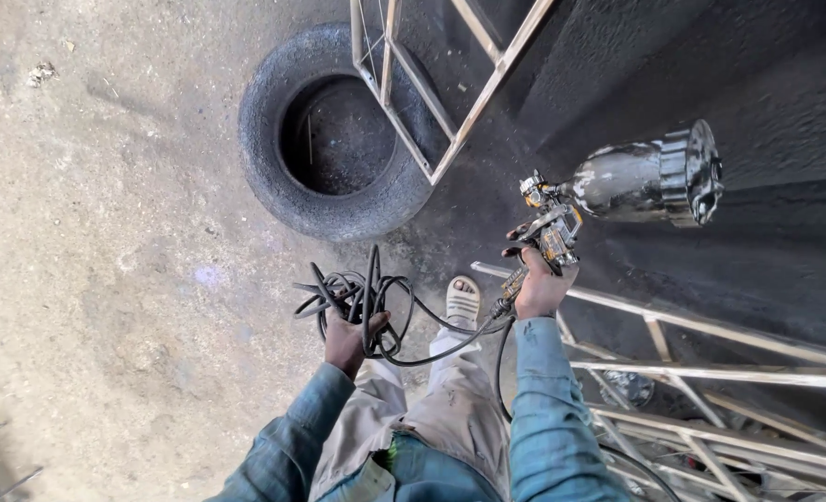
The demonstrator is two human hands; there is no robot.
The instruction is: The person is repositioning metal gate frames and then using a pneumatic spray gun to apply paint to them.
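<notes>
Sleeves: blue denim sleeves [548, 409] and light trousers fill the lower middle of the view, nearest the camera.
Left hand: left hand [350, 336] is palm up, fingers curled partly closed around a bundle of black hose [362, 297]; the loops stand up out of the fist.
Hose run: one strand leaves the coil, sags across in front of the trousers and rises to the base of the spray gun handle.
Right hand: right hand [539, 284] is closed around the grip of a spray gun [552, 228], forefinger extended toward the trigger area; whether it presses the trigger cannot be told.
Spray gun: metal body, paint-stained, held out over the dark ground at right of centre, tilted so the cup points right.
Cup: silver metal cup [650, 177] with a ribbed lid, joined to the gun top, lying nearly sideways.
Foot: sandalled foot [462, 300] on the ground between the two hands.
Tyre: old tyre [334, 130] lies flat on the ground near the top centre, well apart from both hands.
Upper frame: metal bar frame [450, 84] rests across the tyre's right rim.
Lower frame: second metal frame [711, 381] lies at the lower right corner, just beside the right sleeve.
Ground: pale dusty concrete [106, 232] at left; blackened surface at right.
</notes>
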